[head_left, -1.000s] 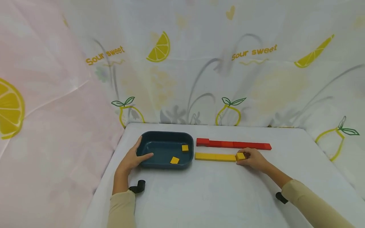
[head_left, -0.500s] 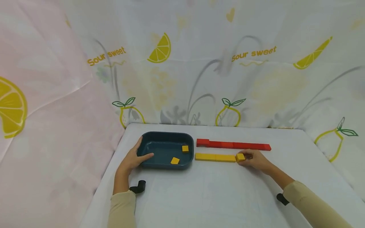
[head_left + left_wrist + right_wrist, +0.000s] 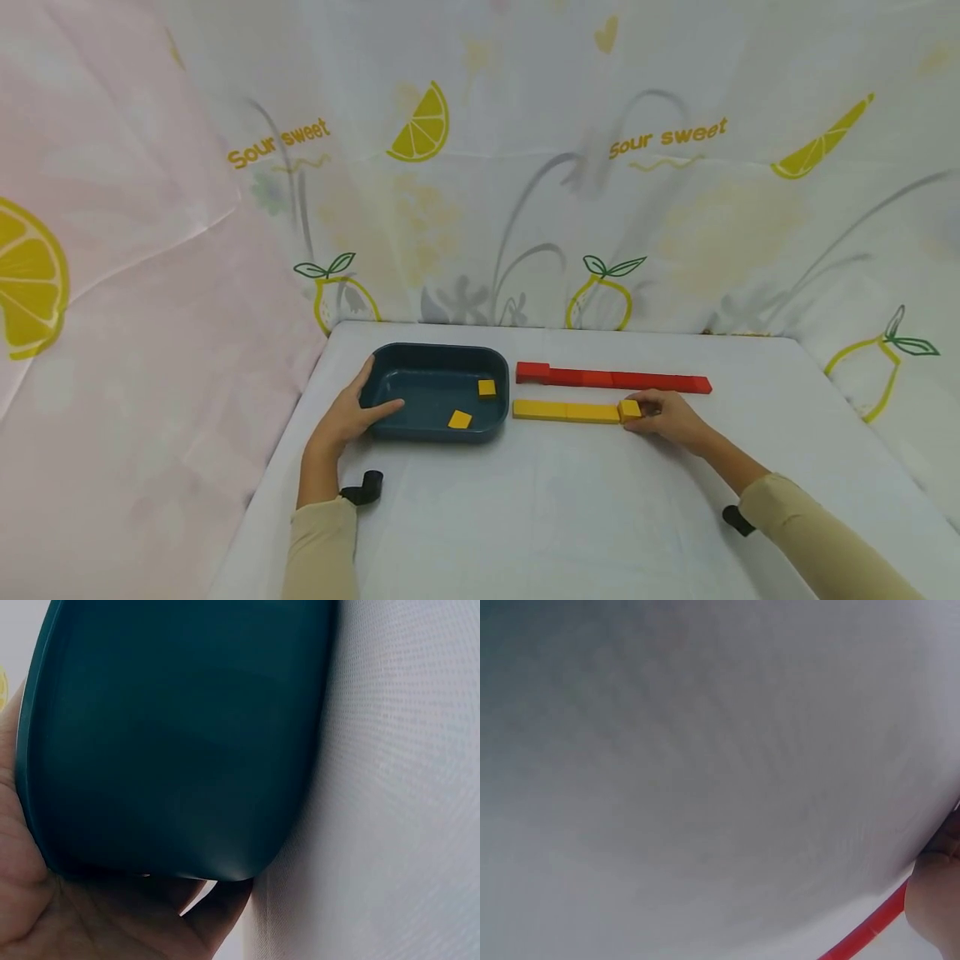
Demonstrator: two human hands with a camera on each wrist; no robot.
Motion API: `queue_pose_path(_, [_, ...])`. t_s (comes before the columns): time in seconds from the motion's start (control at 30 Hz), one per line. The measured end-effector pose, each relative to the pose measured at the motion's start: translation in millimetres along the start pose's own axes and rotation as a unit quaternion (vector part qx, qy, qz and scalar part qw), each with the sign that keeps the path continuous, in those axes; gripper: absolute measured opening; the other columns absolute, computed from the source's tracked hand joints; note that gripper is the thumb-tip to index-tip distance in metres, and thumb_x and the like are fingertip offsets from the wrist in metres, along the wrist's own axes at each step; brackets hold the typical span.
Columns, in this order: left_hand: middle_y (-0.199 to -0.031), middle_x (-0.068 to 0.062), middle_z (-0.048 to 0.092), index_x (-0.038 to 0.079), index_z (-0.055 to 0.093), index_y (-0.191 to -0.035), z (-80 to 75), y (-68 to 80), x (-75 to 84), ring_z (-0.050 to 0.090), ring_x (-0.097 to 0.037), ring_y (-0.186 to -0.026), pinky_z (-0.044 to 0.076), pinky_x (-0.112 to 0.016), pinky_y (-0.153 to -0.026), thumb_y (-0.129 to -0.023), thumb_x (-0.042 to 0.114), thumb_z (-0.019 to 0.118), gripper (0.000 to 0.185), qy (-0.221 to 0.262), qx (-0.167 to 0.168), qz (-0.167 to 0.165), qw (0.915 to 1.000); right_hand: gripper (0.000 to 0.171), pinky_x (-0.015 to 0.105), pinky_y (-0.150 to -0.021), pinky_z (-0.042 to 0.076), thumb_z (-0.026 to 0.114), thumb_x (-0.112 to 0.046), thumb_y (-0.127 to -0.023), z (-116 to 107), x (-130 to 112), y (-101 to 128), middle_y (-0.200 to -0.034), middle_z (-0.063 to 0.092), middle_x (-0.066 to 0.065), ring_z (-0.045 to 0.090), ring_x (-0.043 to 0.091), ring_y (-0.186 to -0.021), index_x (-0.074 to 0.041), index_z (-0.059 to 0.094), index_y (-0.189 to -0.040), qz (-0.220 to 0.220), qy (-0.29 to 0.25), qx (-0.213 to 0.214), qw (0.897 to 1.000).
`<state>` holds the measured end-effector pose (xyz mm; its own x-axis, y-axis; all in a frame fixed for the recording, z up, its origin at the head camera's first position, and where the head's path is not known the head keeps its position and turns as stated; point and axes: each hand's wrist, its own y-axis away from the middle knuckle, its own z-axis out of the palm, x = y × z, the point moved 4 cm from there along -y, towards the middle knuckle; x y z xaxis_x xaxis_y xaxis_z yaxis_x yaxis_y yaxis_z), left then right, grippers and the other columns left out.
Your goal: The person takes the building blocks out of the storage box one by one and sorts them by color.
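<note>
A printed fabric backdrop (image 3: pixel 525 167) behind the white table (image 3: pixel 570 517) reads "Sour sweet" twice among lemon drawings. On the table, the dark teal plastic tray (image 3: pixel 435 392) holds two small yellow blocks; the left hand (image 3: pixel 347 417) grips its left rim, thumb over the edge. Right of the tray lie a red block row (image 3: pixel 615 379) and, nearer, a yellow block row (image 3: pixel 566 411). The right hand (image 3: pixel 667 417) pinches a small yellow cube (image 3: pixel 630 409) at that row's right end.

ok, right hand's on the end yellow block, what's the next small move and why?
Probably let go and reach for a loose yellow block in the blue tray. The right hand pinches the end block, which looks flush with the yellow row. That row is shorter than the red row. The left hand holds the tray rim.
</note>
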<state>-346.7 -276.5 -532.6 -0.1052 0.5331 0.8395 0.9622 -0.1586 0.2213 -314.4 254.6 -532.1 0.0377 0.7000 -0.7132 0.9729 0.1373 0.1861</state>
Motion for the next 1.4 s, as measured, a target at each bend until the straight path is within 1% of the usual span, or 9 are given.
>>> queue_pose_path(0.17, [-0.168,-0.009,0.0,0.036,-0.005,-0.158,-1.0,-1.1,-0.2,0.001,-0.04,-0.153,0.011,-0.067,-0.118,-0.085,0.047,0.074,0.109,-0.004,0.002,0.002,1.0,0.054,0.022,-0.07,0.05,0.082,-0.028,-0.081,1.3,0.4,-1.6,-0.097,0.059,0.006,0.051,0.024,-0.095,-0.004,0.066,-0.126,0.002,0.001,0.001,1.0])
queue_pose_path(0.4, [-0.168,-0.009,0.001,0.036,-0.004,-0.159,0.9,-0.1,-1.4,0.001,-0.039,-0.153,0.011,-0.066,-0.119,-0.085,0.046,0.074,0.107,0.004,0.003,0.007,1.0,0.053,0.023,-0.069,0.048,0.082,-0.03,-0.081,4.5,3.5,-4.0,-0.094,0.058,0.006,0.051,0.023,-0.093,-0.007,0.066,-0.125,0.009,-0.003,0.001,1.0])
queue_pose_path(0.47, [-0.168,-0.009,0.001,0.035,-0.004,-0.159,1.6,0.9,-2.3,0.001,-0.039,-0.153,0.012,-0.066,-0.119,-0.085,0.047,0.074,0.108,0.005,0.002,0.006,1.0,0.053,0.022,-0.068,0.048,0.083,-0.031,-0.08,5.8,4.5,-3.0,-0.093,0.058,0.006,0.051,0.023,-0.092,-0.007,0.066,-0.124,0.017,-0.008,0.001,1.0])
queue_pose_path(0.6, [-0.168,-0.009,0.001,0.036,-0.003,-0.158,2.3,2.3,-3.7,0.0,-0.039,-0.153,0.011,-0.066,-0.119,-0.085,0.047,0.075,0.108,0.008,-0.001,0.002,1.0,0.053,0.022,-0.067,0.047,0.082,-0.03,-0.08,7.2,4.3,0.0,-0.093,0.057,0.005,0.051,0.022,-0.092,-0.006,0.066,-0.125,0.015,-0.005,0.0,1.0])
queue_pose_path(0.73, [-0.168,-0.01,0.0,0.037,-0.004,-0.158,1.2,2.0,-2.4,0.0,-0.04,-0.153,0.011,-0.067,-0.118,-0.085,0.047,0.074,0.107,0.004,0.0,0.004,1.0,0.052,0.022,-0.067,0.047,0.082,-0.028,-0.082,6.5,1.8,0.3,-0.092,0.057,0.005,0.051,0.021,-0.091,-0.006,0.066,-0.125,0.002,0.005,-0.001,1.0])
queue_pose_path(0.93, [-0.168,-0.009,0.0,0.038,-0.005,-0.158,-1.7,2.0,-1.2,0.001,-0.039,-0.153,0.012,-0.067,-0.118,-0.084,0.052,0.074,0.109,0.001,0.0,0.007,1.0,0.051,0.023,-0.067,0.046,0.081,-0.026,-0.082,5.9,-1.3,-2.2,-0.092,0.056,0.005,0.05,0.021,-0.089,-0.005,0.065,-0.125,-0.014,0.009,-0.013,1.0])
queue_pose_path(1.03, [-0.168,-0.009,0.0,0.037,-0.004,-0.158,-2.0,1.9,-1.8,0.001,-0.039,-0.153,0.012,-0.067,-0.118,-0.084,0.052,0.074,0.109,0.004,0.004,0.011,0.9999,0.051,0.023,-0.066,0.046,0.081,-0.025,-0.082,6.5,-1.2,-2.8,-0.092,0.055,0.006,0.05,0.022,-0.09,-0.004,0.065,-0.125,-0.013,0.0,-0.012,1.0])
queue_pose_path(1.23, [-0.168,-0.01,0.001,0.036,-0.003,-0.159,2.0,4.7,-4.3,0.001,-0.04,-0.153,0.013,-0.067,-0.118,-0.083,0.051,0.075,0.109,0.007,0.001,0.001,1.0,0.053,0.023,-0.066,0.045,0.082,-0.026,-0.082,9.0,-0.1,-0.3,-0.093,0.054,0.006,0.049,0.023,-0.091,-0.004,0.064,-0.126,0.003,0.002,-0.018,1.0])
queue_pose_path(1.4, [-0.168,-0.009,0.0,0.036,-0.003,-0.159,1.4,3.2,-0.5,0.0,-0.04,-0.153,0.012,-0.066,-0.119,-0.084,0.049,0.074,0.108,0.007,0.005,0.006,0.9999,0.053,0.024,-0.067,0.046,0.082,-0.026,-0.081,6.9,-1.2,-1.2,-0.095,0.054,0.007,0.049,0.023,-0.091,-0.005,0.064,-0.126,0.009,0.005,-0.007,1.0])
